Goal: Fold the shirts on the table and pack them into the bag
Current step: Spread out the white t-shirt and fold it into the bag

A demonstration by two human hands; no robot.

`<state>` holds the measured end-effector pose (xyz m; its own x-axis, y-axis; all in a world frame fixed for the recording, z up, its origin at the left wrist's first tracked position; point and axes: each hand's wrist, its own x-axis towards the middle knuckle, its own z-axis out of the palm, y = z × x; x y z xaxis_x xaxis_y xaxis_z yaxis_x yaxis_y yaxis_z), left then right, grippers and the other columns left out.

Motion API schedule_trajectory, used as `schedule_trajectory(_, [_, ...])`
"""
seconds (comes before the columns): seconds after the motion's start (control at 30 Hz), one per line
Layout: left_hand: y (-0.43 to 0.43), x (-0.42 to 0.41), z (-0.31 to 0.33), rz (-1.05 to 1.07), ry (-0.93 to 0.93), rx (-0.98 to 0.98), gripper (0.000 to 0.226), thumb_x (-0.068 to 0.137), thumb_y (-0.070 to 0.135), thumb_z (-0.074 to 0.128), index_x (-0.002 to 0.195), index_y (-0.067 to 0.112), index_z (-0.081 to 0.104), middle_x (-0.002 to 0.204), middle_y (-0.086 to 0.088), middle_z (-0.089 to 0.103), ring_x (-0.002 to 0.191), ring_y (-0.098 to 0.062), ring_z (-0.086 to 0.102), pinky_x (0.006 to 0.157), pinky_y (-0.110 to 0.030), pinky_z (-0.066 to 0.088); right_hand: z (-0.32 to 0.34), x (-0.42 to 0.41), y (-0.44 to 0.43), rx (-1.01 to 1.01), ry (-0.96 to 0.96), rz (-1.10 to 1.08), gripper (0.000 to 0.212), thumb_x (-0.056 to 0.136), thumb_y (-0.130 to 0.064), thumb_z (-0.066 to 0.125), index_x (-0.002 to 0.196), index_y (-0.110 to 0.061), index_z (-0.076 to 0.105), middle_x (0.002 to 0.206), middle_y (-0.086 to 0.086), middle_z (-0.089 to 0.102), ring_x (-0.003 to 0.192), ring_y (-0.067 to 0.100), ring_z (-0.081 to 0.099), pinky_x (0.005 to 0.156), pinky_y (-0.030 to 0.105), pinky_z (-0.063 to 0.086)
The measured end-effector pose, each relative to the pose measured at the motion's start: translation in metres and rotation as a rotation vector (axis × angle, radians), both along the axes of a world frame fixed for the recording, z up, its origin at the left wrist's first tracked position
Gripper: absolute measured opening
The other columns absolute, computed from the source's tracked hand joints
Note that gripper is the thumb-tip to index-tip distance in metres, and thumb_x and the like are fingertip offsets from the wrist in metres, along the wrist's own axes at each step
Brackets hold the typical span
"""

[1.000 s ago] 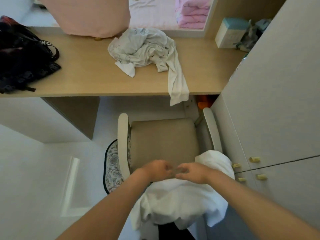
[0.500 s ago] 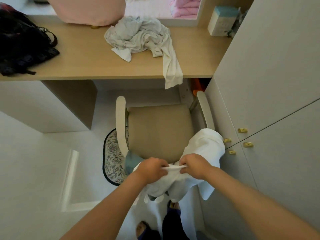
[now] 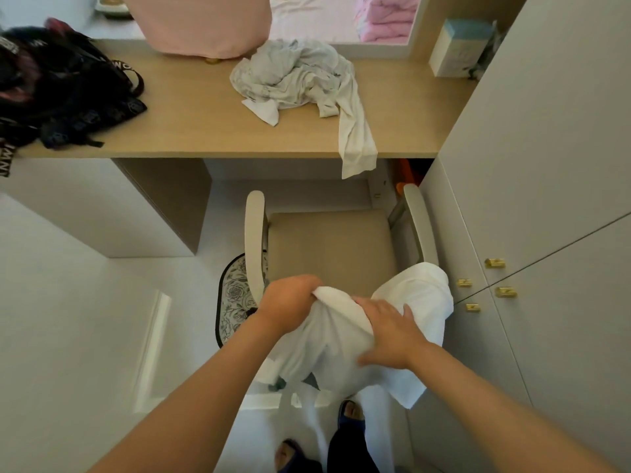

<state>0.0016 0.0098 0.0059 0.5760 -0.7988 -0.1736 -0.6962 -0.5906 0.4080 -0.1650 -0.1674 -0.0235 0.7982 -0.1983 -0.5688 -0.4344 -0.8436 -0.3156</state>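
I hold a white shirt (image 3: 413,295) in the air above the back edge of a beige chair (image 3: 331,247). My left hand (image 3: 290,302) grips a bunched edge of it. My right hand (image 3: 392,332) lies on the cloth with fingers spread and fairly straight. The shirt hangs down between my arms toward my feet. A crumpled pale grey shirt (image 3: 293,76) lies on the wooden table (image 3: 191,117), one sleeve drooping over the front edge. The black bag (image 3: 58,87) sits at the table's left end.
A pink cushion (image 3: 201,22) stands at the table's back. A light box (image 3: 457,46) is at the back right. Grey cabinet doors (image 3: 546,199) with gold handles line the right side. A patterned mat (image 3: 235,295) lies under the chair.
The white shirt has been lifted and pulled apart. My right hand let go of its pinch and now lies spread on the cloth; my left hand still grips the edge.
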Motion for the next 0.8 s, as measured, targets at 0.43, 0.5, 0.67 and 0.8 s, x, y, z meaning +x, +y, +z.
schedule_trajectory(0.43, [-0.023, -0.002, -0.001, -0.013, 0.338, -0.131, 0.104, 0.067, 0.053, 0.08, 0.148, 0.047, 0.016, 0.142, 0.006, 0.043, 0.121, -0.016, 0.049, 0.093, -0.033, 0.046, 0.051, 0.08, -0.01, 0.108, -0.448, -0.326, 0.023, 0.091, -0.037, 0.064, 0.108, -0.023, 0.069, 0.1, -0.002, 0.072, 0.094, 0.022, 0.065, 0.082, 0.039, 0.053])
schedule_trajectory(0.5, [-0.034, -0.003, -0.007, 0.112, 0.38, -0.296, 0.074, 0.08, 0.036, 0.073, 0.141, 0.045, 0.032, 0.124, 0.008, 0.059, 0.109, -0.016, 0.059, 0.084, -0.025, 0.046, 0.05, 0.083, -0.007, 0.147, -0.498, -0.367, 0.032, 0.083, -0.045, 0.068, 0.106, -0.023, 0.065, 0.095, -0.003, 0.069, 0.089, 0.021, 0.065, 0.081, 0.042, 0.053])
schedule_trajectory(0.67, [-0.052, 0.024, -0.009, 0.036, 0.243, -0.308, 0.037, 0.083, 0.02, 0.065, 0.118, 0.032, 0.06, 0.105, 0.007, 0.067, 0.096, -0.018, 0.062, 0.076, -0.03, 0.048, 0.028, 0.042, -0.034, -0.049, -0.281, -0.208, 0.117, 0.047, -0.069, 0.078, 0.146, -0.046, 0.019, 0.145, -0.013, 0.037, 0.138, 0.017, 0.033, 0.118, 0.053, 0.023])
schedule_trajectory(0.8, [-0.074, 0.045, 0.0, -0.032, 0.196, -0.267, 0.039, 0.086, 0.018, 0.061, 0.124, 0.028, 0.061, 0.112, 0.006, 0.066, 0.101, -0.016, 0.059, 0.083, -0.028, 0.046, 0.026, 0.051, -0.061, 0.055, -0.086, -0.261, 0.065, 0.072, -0.047, 0.081, 0.129, -0.036, 0.051, 0.117, -0.006, 0.066, 0.111, 0.023, 0.062, 0.098, 0.042, 0.048])
